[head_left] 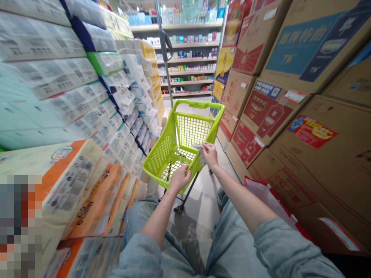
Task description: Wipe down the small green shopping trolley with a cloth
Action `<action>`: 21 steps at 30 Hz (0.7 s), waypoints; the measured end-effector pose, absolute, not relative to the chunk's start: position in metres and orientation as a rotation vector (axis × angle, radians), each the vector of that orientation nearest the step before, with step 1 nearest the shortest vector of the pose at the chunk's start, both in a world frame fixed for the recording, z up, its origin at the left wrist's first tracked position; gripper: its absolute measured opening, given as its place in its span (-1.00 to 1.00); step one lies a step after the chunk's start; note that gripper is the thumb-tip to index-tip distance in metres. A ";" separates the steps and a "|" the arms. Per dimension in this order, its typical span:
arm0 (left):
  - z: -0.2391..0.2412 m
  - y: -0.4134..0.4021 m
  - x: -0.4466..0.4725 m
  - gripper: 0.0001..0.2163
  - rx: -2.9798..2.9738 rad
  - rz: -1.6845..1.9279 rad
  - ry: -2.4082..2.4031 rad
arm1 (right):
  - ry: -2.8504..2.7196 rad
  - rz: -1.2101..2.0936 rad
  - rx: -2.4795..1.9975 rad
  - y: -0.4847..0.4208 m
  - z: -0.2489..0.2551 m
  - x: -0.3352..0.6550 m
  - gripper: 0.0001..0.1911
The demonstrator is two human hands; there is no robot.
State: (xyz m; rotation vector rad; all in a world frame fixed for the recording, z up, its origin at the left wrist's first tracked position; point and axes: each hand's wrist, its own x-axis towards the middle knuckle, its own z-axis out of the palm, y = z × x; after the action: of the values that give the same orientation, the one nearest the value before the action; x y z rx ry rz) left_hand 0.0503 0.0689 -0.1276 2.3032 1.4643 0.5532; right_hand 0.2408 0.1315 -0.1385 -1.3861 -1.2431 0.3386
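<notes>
In front of my knees stands a lime-green plastic shopping cart (pixel 162 154) with a grid-patterned basket on dark wheeled legs. My left hand (pixel 180 178) is closed over the near rim of the basket. A crumpled whitish cloth or tissue (pixel 199 146) is pinched in my right hand (pixel 209 154), which presses it against the right side rim. Part of that cloth hangs down along the basket's outer wall. The basket holds nothing that I can make out.
Stacked tissue packs (pixel 95 116) wall the left side. Cardboard cartons (pixel 290 119) are piled high on the right, with a red-edged white bag (pixel 265 193) at their foot. A metal pole (pixel 164 58) rises behind the cart, before shelves of small goods (pixel 191 56).
</notes>
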 end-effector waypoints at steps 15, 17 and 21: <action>-0.131 0.070 0.050 -0.72 2.339 0.548 1.469 | -1.313 0.605 -1.210 0.084 -0.156 0.207 -0.77; -0.131 0.069 0.050 -0.71 2.340 0.537 1.469 | -1.318 0.611 -1.212 0.084 -0.155 0.208 -0.78; -0.130 0.067 0.049 -0.69 2.331 0.563 1.445 | -1.343 0.514 -1.285 0.102 -0.149 0.221 -0.77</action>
State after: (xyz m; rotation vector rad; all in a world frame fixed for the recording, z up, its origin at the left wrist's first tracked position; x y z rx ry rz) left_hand 0.0488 0.0669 -0.1302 2.3315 1.4450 0.5628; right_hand 0.2215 0.1021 -0.1494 -1.2853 -1.3434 0.5143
